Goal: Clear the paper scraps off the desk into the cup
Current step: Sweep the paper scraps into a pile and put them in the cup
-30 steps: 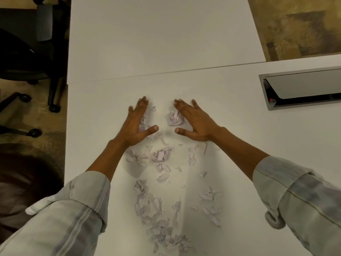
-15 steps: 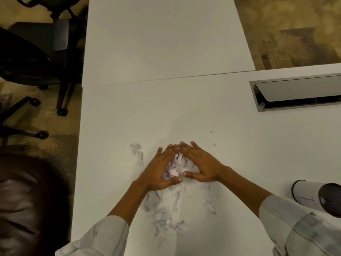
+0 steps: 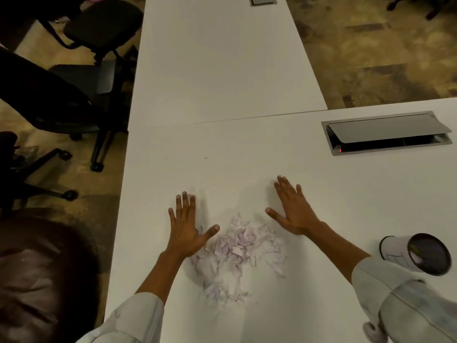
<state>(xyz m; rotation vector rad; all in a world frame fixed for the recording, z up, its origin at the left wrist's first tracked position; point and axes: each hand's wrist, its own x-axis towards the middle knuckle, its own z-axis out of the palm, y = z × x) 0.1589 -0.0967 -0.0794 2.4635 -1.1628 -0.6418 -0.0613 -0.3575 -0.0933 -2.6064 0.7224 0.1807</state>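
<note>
The fingers (image 3: 184, 203) of the left hand (image 3: 186, 227) are spread flat on the white surface (image 3: 222, 157), and so are those of the right hand (image 3: 293, 211); neither holds anything. Between the two hands, a bit nearer the person, lies the pile of paper scraps (image 3: 235, 253). The left thumb touches its edge, so that hand is closer. The pile stretches toward the person. The scraps are thin, pale, crinkly little strips. The paper cup (image 3: 415, 253) lies on its side, just past the right arm, with its dark round mouth showing. Farther off sits a grey cable box (image 3: 388, 132) with its lid raised.
</note>
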